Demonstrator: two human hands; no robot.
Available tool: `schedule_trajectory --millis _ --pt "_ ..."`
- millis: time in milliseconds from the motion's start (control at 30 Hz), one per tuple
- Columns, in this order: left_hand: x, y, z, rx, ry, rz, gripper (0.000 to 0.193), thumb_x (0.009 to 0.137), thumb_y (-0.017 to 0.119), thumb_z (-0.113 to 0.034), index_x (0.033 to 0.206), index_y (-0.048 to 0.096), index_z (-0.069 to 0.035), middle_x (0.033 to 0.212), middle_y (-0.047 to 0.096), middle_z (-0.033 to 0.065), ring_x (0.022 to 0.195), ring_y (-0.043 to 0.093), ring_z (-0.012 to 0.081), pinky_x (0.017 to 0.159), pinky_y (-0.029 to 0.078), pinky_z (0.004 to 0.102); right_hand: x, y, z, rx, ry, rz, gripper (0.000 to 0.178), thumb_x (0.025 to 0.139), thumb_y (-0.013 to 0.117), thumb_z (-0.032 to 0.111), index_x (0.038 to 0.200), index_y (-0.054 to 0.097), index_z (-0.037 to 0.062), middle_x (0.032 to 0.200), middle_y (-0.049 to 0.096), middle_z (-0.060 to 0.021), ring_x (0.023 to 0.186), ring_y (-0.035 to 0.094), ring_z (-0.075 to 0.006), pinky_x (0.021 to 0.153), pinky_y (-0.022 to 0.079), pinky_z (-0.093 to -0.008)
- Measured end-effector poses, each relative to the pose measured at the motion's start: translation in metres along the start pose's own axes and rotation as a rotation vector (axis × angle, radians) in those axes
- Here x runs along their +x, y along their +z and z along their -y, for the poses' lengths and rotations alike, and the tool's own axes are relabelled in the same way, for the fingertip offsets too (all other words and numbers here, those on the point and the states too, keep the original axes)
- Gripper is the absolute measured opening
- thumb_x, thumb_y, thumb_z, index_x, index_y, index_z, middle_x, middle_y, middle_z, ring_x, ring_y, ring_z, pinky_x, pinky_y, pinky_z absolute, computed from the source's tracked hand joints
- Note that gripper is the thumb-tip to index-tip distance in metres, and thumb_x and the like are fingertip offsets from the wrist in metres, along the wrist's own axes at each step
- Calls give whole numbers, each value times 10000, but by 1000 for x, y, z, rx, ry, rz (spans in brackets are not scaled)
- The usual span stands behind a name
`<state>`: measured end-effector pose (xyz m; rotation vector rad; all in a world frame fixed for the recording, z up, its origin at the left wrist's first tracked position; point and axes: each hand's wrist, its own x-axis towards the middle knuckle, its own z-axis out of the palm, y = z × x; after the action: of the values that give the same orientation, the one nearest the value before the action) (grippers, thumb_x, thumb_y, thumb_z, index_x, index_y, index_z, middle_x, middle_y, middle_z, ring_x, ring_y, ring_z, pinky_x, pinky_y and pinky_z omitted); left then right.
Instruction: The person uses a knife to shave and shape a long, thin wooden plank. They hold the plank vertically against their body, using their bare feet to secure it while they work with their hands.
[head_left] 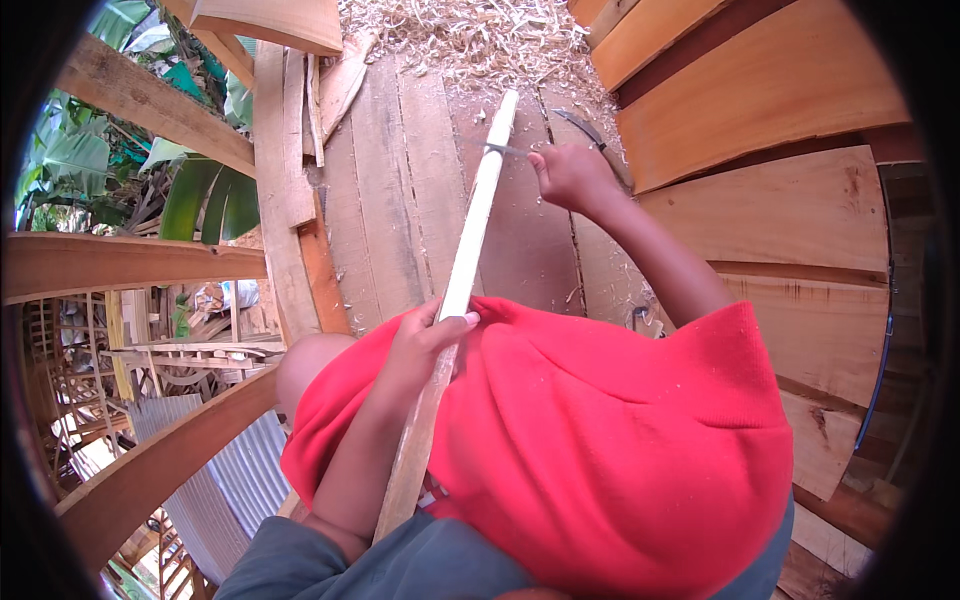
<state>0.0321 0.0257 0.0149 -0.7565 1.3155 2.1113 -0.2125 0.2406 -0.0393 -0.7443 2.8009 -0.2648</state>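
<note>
A long pale wooden stick (478, 225) slants up from my lap, its far part whitish and shaved, its near part browner. My left hand (425, 340) is closed round it at about mid-length, against my red shirt. Near the stick's far end, my right hand (575, 178) is a fist on a knife (508, 151). Its thin grey blade lies across the stick; the handle is hidden in my fingers. A curved dark blade (578, 122) rests on the floor just beyond that hand.
Wood shavings (490, 45) are heaped at the far end of the plank floor (385, 190). Plank walls (770, 215) rise on the right. Timber rails (135, 268) cross the open left side, with leaves and corrugated sheets (245, 480) beyond. Loose boards (285, 130) lie along the left floor edge.
</note>
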Motion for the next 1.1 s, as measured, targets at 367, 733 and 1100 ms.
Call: schedule_trajectory --millis 367,733,1100 --pt "-4 -3 0 18 7 3 296 892 724 -232 1094 632 -36 763 575 -11 575 520 73 494 391 243 -7 -29 43 -57 -88 205 448 1009 498 372 882 739 16 833 699 -247 837 678 -446 774 527 -548" --pt "-1 -2 2 78 38 5 266 924 689 -244 1072 615 -35 760 548 -30 581 506 47 500 393 218 -2 -32 65 -124 -358 235 377 942 595 346 749 718 47 713 675 -187 728 667 -413 663 518 -510" --pt "3 3 2 79 42 29 269 920 689 -251 1064 617 -35 809 552 -29 683 509 46 588 393 223 29 -13 10 -115 -368 27 361 927 601 365 764 739 74 689 671 -187 674 665 -411 623 526 -497"
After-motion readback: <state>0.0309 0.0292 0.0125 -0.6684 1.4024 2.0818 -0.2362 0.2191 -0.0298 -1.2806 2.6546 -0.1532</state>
